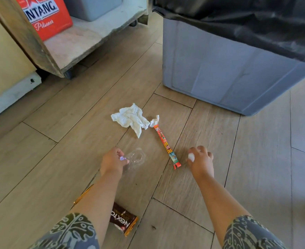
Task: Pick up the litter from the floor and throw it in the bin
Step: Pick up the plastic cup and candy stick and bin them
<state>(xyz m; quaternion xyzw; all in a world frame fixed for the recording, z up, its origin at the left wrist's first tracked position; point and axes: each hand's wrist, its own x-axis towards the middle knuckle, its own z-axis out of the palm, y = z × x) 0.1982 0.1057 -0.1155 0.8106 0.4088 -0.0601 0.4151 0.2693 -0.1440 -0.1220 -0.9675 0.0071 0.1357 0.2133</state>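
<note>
Right hand (201, 159): grip clenched on a small white wad (191, 157), low over the floor (76, 123), just beside the near end of the stick wrapper (166, 146). Left hand (113, 161): fingers pinched on a small pale purple scrap (122, 158), at the near-left edge of a clear plastic piece (135, 157) lying flat; whether the fingers also grasp that plastic cannot be told. Stick wrapper: red and yellow, long and thin, flat on the floor between the two hands; long axis runs from its near end by the right hand away and slightly left, far end pointing toward the bin (229, 72) and almost touching a small torn white bit (155, 120). Crumpled white tissue (132, 118): left of the wrapper's far end, no clear long axis. Brown snack wrapper (124, 219): well nearer the person than the stick wrapper, partly under the left forearm. Bin: grey, black liner (247, 20), beyond the stick wrapper, to the right. Red beer carton (44, 17): far left of the bin on a low wheeled shelf (87, 42). Handling note, as judgement: both hands already carry something, so take the stick wrapper near one end with spare fingers, keeping the wad enclosed; the clear plastic is likely slippery and wants lifting by its edge.
</note>
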